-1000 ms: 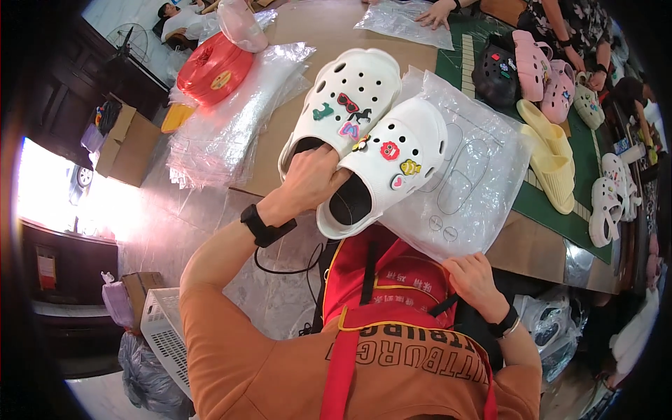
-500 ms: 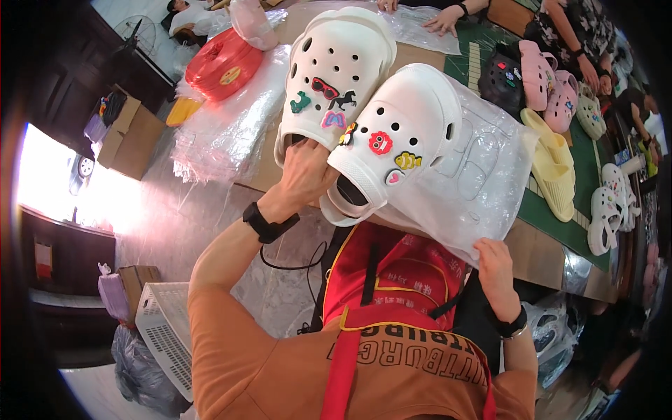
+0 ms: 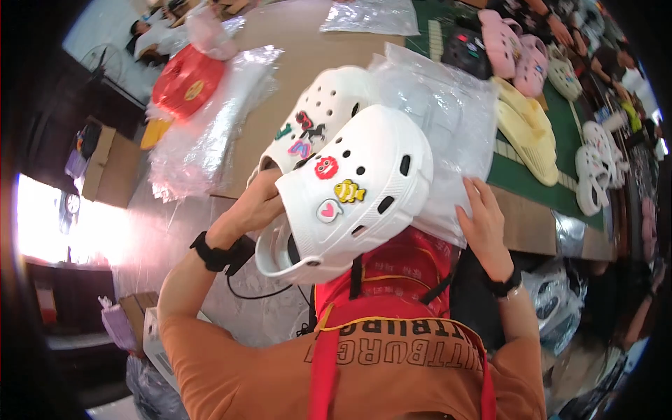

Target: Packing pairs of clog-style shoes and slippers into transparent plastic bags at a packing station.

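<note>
Two white clogs (image 3: 392,161) with colourful charms and round holes are held together by my left hand (image 3: 259,203), which grips them at their heel openings. The front clog is tilted onto its side and partly covers the other clog (image 3: 334,94). Beyond and to the right of them lies a clear plastic bag (image 3: 458,115) on the table. My right hand (image 3: 483,220) is at the bag's near right edge, fingers apart and touching the plastic. The left fingertips are hidden behind the shoes.
A stack of clear plastic bags (image 3: 210,133) and a red roll of plastic twine (image 3: 187,82) sit at the left of the table. Yellow slides (image 3: 525,133), pink clogs (image 3: 500,42), a black clog (image 3: 467,54) and white clogs (image 3: 593,178) stand on the green mat at the right.
My left hand has drawn the clogs nearer and turned them, so the front one now shows its side. My right hand has opened and moved up onto the bag.
</note>
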Demonstrator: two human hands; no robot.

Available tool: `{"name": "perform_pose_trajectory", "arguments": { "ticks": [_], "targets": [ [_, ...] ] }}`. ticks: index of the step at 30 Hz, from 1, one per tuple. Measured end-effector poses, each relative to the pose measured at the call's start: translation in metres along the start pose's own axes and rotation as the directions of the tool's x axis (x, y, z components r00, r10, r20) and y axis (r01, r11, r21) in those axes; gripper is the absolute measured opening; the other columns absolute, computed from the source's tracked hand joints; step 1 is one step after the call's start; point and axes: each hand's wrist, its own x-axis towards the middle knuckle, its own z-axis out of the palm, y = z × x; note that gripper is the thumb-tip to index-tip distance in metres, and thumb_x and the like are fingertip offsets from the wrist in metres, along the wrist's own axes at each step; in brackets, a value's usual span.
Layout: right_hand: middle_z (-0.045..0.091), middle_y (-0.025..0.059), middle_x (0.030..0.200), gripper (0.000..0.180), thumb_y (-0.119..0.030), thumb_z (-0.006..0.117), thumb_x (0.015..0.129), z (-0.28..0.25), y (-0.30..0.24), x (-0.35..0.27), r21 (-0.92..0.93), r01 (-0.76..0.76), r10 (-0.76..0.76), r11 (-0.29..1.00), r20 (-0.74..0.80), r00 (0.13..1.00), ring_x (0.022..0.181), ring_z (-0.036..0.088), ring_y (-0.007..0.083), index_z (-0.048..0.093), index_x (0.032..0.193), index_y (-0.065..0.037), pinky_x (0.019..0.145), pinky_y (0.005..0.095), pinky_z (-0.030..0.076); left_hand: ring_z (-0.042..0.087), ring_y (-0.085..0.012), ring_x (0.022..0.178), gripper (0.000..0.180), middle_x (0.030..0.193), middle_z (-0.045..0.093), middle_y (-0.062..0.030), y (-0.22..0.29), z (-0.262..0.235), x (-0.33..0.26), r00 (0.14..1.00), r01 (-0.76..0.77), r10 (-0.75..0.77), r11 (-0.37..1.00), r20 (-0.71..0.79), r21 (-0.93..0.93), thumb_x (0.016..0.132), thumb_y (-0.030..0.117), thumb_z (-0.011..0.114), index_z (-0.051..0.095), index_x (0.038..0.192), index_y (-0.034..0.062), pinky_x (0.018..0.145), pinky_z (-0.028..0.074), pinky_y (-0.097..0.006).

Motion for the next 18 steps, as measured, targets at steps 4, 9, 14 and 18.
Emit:
{"name": "perform_pose_trajectory", "arguments": {
  "ticks": [4, 9, 14, 18],
  "targets": [
    [0.048, 0.0128, 0.116, 0.05, -0.004, 0.061, 0.071, 0.004, -0.001, 0.016, 0.036, -0.017, 0.017, 0.999, -0.009, 1.0, 0.1, 0.051, 0.0302, 0.047, 0.12, -0.003, 0.082, 0.0361, 0.045, 0.058, -0.0193, 0.085, 0.024, 0.095, 0.061, -0.0175, 0.008, 0.02, 0.008, 0.958, 0.13, -0.063, 0.965, 0.281, -0.226, 0.082, 0.008, 0.053, 0.055, 0.101, -0.0054, 0.075, 0.044, -0.031],
    [0.045, 0.0137, 0.114, 0.053, -0.001, 0.06, 0.069, 0.006, -0.001, 0.031, 0.13, 0.025, -0.025, 0.991, 0.002, 1.0, 0.097, 0.049, 0.0311, 0.043, 0.119, 0.0, 0.084, 0.0366, 0.042, 0.056, -0.0342, 0.089, 0.026, 0.099, 0.059, -0.0199, 0.025, 0.042, 0.025, 0.881, -0.201, 0.221, 0.975, 0.419, -0.092, 0.082, 0.012, 0.054, 0.055, 0.105, -0.0013, 0.079, 0.043, -0.036],
    [0.046, 0.0151, 0.115, 0.057, -0.002, 0.062, 0.068, 0.001, 0.002, 0.03, 0.27, 0.022, -0.019, 0.963, -0.013, 1.0, 0.1, 0.05, 0.0331, 0.044, 0.121, -0.003, 0.083, 0.0365, 0.043, 0.057, -0.0332, 0.089, 0.027, 0.098, 0.059, -0.0194, 0.018, 0.053, 0.039, 0.818, -0.177, 0.209, 0.978, 0.536, -0.111, 0.08, 0.012, 0.053, 0.056, 0.104, -0.0012, 0.078, 0.043, -0.036],
    [0.048, 0.0145, 0.114, 0.056, -0.002, 0.061, 0.069, -0.001, 0.007, 0.026, 0.16, -0.194, 0.177, 0.968, 0.113, 0.978, 0.101, 0.051, 0.0325, 0.045, 0.122, -0.006, 0.083, 0.0364, 0.044, 0.057, -0.0334, 0.088, 0.024, 0.096, 0.059, -0.0191, 0.017, 0.058, 0.042, 0.828, -0.119, 0.177, 0.983, 0.532, -0.142, 0.079, 0.011, 0.053, 0.057, 0.098, -0.0024, 0.077, 0.043, -0.036]
  ]
}}
